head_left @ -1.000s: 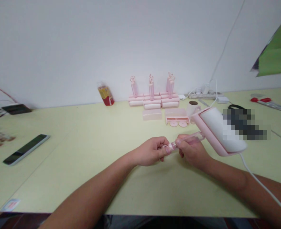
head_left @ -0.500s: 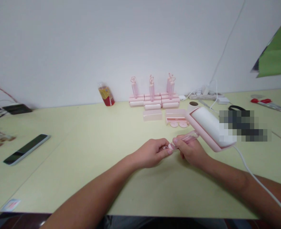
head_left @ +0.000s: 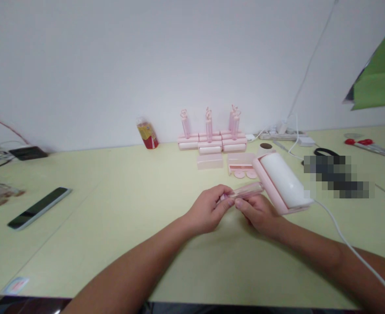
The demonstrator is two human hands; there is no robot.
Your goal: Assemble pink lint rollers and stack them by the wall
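Note:
In the head view, a pink lint roller [head_left: 284,181] with a white sticky roll is held above the table. Its clear pink handle [head_left: 249,189] points left. The handle's end sits pinched in my left hand [head_left: 209,208], between thumb and fingers. Closed beneath the middle of the handle is my right hand [head_left: 259,213], its thumb tip close to my left thumb. The fingers partly hide the handle's end. Behind the hands lie a clear pink cover [head_left: 210,161] and an opened pink roller casing [head_left: 241,167] with two round end pieces.
Several lint rollers [head_left: 208,141] stand with handles up by the wall. A red-and-yellow package [head_left: 147,134] leans left of them. A paper roll [head_left: 266,147], power strip [head_left: 282,135] and red-handled tool [head_left: 372,146] lie right. A phone [head_left: 38,208] lies left. A white cable [head_left: 349,244] crosses my right arm.
The lint roller has turned and shifted slightly left and down. My left hand now covers the handle's end, and my right thumb has moved from over the handle to its near side.

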